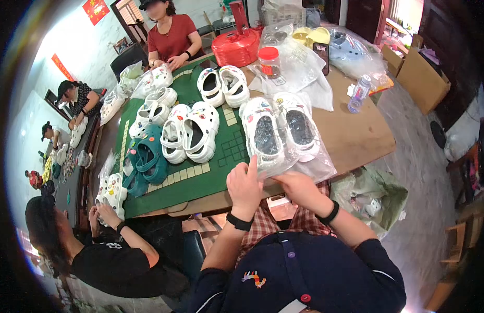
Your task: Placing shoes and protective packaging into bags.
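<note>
A pair of white clogs with coloured charms lies in a clear plastic bag (321, 166) at the table's near edge. The left clog (262, 112) and the right clog (298, 112) sit side by side, toes pointing away from me. My left hand (244, 189) grips the bag's near edge, its index finger stretched up against the left clog's heel. At the bag's near right part, my right hand (303, 192) is closed on the plastic, thumb and fingertips partly hidden.
White clogs (200, 130) and teal clogs (150, 159) stand on a green mat (229, 143). Red twine (236, 48), a red-lidded jar (269, 62), a phone (321, 55) and a bottle (359, 95) are farther back. A sack (380, 195) stands right. Co-workers sit left and across.
</note>
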Demonstrator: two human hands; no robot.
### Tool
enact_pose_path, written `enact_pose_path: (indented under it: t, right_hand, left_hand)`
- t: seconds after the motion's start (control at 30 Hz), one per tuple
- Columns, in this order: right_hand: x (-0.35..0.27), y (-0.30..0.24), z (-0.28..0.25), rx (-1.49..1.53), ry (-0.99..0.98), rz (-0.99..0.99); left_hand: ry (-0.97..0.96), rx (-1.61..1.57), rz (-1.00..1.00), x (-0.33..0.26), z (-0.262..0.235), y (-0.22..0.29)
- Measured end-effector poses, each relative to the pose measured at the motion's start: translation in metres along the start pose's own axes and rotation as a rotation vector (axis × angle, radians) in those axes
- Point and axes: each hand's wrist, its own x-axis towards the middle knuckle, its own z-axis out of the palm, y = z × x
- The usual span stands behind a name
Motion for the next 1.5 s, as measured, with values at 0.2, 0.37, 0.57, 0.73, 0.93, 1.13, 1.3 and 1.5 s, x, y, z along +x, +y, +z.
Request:
enact_pose_path:
  t: [0.2, 0.37, 0.57, 0.73, 0.93, 1.13, 1.3, 1.5]
  right_hand:
    - [0.059, 0.025, 0.062, -0.264, -0.126, -0.212]
    - [0.058, 0.003, 0.061, -0.205, -0.036, -0.126]
    - [0.025, -0.013, 0.031, -0.245, 0.051, -0.166]
    - [-0.004, 0.014, 0.016, -0.456, 0.308, -0.152]
    - [-0.035, 0.049, 0.007, -0.446, 0.056, -0.184]
    - [-0.050, 0.020, -0.016, -0.169, 0.078, -0.197]
    - [-0.004, -0.001, -0.081, -0.018, 0.534, -0.076]
    - [0.084, 0.083, -0.088, 0.189, 0.463, 0.369]
  left_hand:
    - [-0.133, -0.296, 0.013, -0.006, 0.010, -0.009]
    - [-0.172, -0.327, -0.010, -0.013, 0.002, -0.019]
    - [-0.166, -0.258, -0.283, -0.031, 0.011, -0.018]
    - [-0.389, -0.277, -0.449, -0.040, 0.020, -0.025]
    - [-0.309, -0.186, -0.346, -0.040, 0.016, -0.036]
    - [-0.473, -0.192, -0.238, -0.035, 0.003, -0.035]
    - [-0.379, -0.627, -0.294, 0.000, -0.005, -0.048]
    - [-0.252, -0.818, -0.568, 0.053, 0.055, -0.040]
